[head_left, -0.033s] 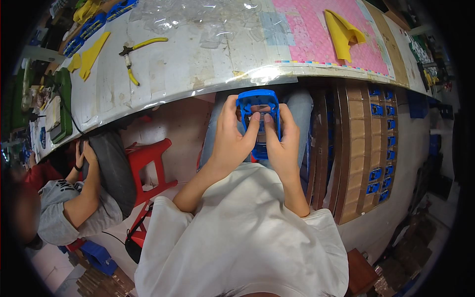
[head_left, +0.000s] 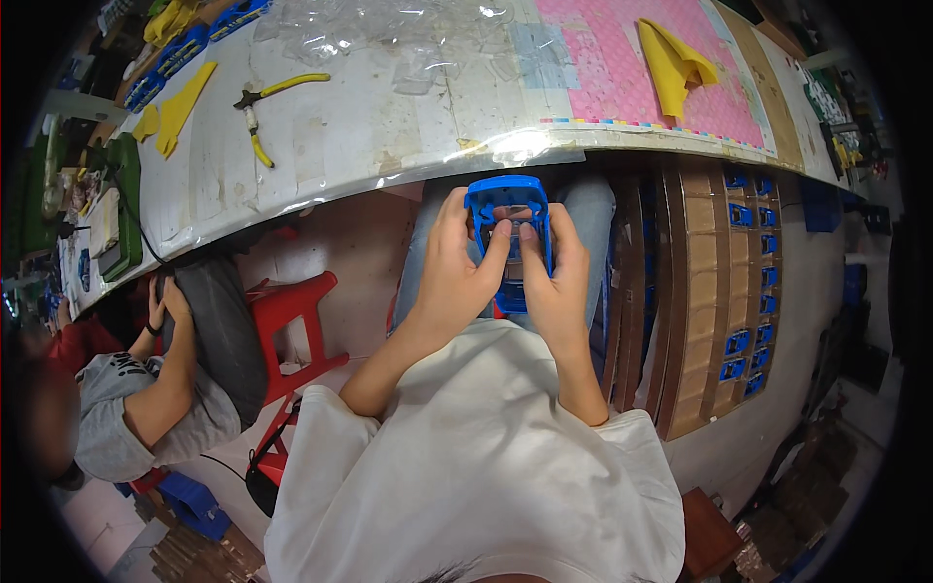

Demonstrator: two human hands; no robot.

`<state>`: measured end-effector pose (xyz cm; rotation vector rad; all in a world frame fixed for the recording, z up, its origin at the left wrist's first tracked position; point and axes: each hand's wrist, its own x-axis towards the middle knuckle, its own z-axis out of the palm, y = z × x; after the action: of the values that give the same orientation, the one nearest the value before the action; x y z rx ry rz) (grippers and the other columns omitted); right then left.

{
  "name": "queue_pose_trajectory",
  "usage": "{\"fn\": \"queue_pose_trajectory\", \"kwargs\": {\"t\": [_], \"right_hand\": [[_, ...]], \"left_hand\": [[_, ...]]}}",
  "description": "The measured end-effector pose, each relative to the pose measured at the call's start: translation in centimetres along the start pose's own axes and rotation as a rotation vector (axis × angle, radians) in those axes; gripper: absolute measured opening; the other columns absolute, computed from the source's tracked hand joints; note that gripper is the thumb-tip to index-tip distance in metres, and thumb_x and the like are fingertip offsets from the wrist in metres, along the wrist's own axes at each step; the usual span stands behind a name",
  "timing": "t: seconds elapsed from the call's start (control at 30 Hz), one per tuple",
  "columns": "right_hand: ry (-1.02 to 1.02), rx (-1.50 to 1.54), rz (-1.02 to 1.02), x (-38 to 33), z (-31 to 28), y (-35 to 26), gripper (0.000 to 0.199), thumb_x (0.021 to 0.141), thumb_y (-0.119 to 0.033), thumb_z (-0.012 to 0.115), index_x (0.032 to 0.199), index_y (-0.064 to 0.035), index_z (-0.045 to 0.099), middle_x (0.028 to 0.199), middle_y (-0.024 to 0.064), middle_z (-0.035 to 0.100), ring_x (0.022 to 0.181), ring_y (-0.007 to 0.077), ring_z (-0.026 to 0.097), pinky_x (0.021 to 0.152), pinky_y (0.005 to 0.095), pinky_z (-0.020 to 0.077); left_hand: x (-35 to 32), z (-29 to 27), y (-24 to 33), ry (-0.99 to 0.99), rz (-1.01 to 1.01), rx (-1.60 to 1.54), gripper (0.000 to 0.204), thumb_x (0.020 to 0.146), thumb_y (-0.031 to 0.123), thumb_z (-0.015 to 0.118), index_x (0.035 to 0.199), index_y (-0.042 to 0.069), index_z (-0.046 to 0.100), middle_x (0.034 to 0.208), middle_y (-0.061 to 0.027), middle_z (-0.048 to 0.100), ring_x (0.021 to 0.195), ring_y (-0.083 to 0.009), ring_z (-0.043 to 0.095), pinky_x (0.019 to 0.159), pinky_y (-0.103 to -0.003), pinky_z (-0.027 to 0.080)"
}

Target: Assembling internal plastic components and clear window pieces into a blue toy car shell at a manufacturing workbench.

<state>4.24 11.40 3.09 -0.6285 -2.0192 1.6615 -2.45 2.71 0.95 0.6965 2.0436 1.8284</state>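
Note:
Over my lap, just below the table's front edge, I hold a blue toy car body shell (head_left: pixel 507 185) with its hollow inside facing up. My left hand (head_left: pixel 457 272) wraps the left side, and my right hand (head_left: pixel 559 277) wraps the right side. Both thumbs reach into the opening and press close together on a clear plastic piece (head_left: pixel 512 231), which looks like a window part. My fingers hide the shell's sides and part of its lower end.
On the white table (head_left: pixel 360 146) lie yellow-handled pliers (head_left: pixel 255 107), clear plastic parts (head_left: pixel 418 63), yellow cloths (head_left: pixel 673 73) and pink bubble wrap (head_left: pixel 612 73). Right of my legs stands a compartmented cardboard tray (head_left: pixel 702 291) holding blue car bodies. At left, a person (head_left: pixel 146 389) sits near a red stool (head_left: pixel 296 330).

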Motion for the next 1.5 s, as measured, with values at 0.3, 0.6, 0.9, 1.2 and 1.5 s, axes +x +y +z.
{"fn": "queue_pose_trajectory", "kwargs": {"t": [0.3, 0.6, 0.9, 1.2, 1.5], "right_hand": [[0.002, -0.031, -0.009, -0.1, 0.1, 0.0, 0.003, 0.086, -0.003, 0.046, 0.087, -0.0006, 0.047, 0.06, 0.0083, 0.056, 0.055, 0.0097, 0.055, 0.049, 0.023, 0.0414], [-0.042, -0.03, -0.006, 0.1, 0.4, -0.2, 0.01, 0.084, -0.001, 0.045, 0.093, 0.0004, 0.048, 0.066, 0.0093, 0.057, 0.058, 0.0102, 0.055, 0.052, 0.0237, 0.0426], [-0.226, 0.248, 0.113, -0.7, 0.0, 1.1, 0.028, 0.081, 0.003, 0.043, 0.108, 0.0005, 0.044, 0.081, 0.0091, 0.057, 0.07, 0.011, 0.054, 0.062, 0.0239, 0.0432], [-0.214, 0.182, 0.115, -0.8, 0.3, 1.0, 0.026, 0.082, 0.005, 0.04, 0.108, -0.0012, 0.045, 0.078, 0.0078, 0.057, 0.069, 0.0106, 0.054, 0.06, 0.0231, 0.0428], [-0.097, 0.158, 0.056, -0.7, 0.6, 2.2, 0.027, 0.078, 0.006, 0.042, 0.104, 0.0, 0.046, 0.075, 0.0116, 0.058, 0.067, 0.017, 0.057, 0.061, 0.0255, 0.044]], "left_hand": [[0.0, 0.3, 0.0, -0.038, 0.022, -0.137, 0.015, 0.086, 0.008, 0.053, 0.098, 0.001, 0.046, 0.088, -0.0047, 0.054, 0.067, -0.0058, 0.05, 0.056, -0.019, 0.042], [-0.2, 0.1, 0.6, 0.002, -0.099, -0.17, 0.015, 0.086, 0.005, 0.048, 0.1, 0.0, 0.044, 0.087, -0.0105, 0.055, 0.077, -0.016, 0.056, 0.068, -0.027, 0.045], [0.1, -0.1, 1.4, 0.127, -0.129, -0.228, 0.014, 0.087, 0.012, 0.052, 0.098, 0.004, 0.047, 0.086, -0.0018, 0.055, 0.07, -0.0037, 0.049, 0.057, -0.017, 0.041], [-0.1, -0.3, 0.7, 0.109, -0.137, -0.219, 0.014, 0.088, 0.013, 0.052, 0.098, 0.004, 0.047, 0.09, -0.0022, 0.055, 0.071, -0.0037, 0.05, 0.056, -0.017, 0.04], [-0.1, 0.2, -0.2, 0.099, -0.051, -0.281, 0.038, 0.085, 0.008, 0.052, 0.116, -0.001, 0.033, 0.103, -0.0133, 0.048, 0.094, -0.0176, 0.049, 0.081, -0.029, 0.041]]}}
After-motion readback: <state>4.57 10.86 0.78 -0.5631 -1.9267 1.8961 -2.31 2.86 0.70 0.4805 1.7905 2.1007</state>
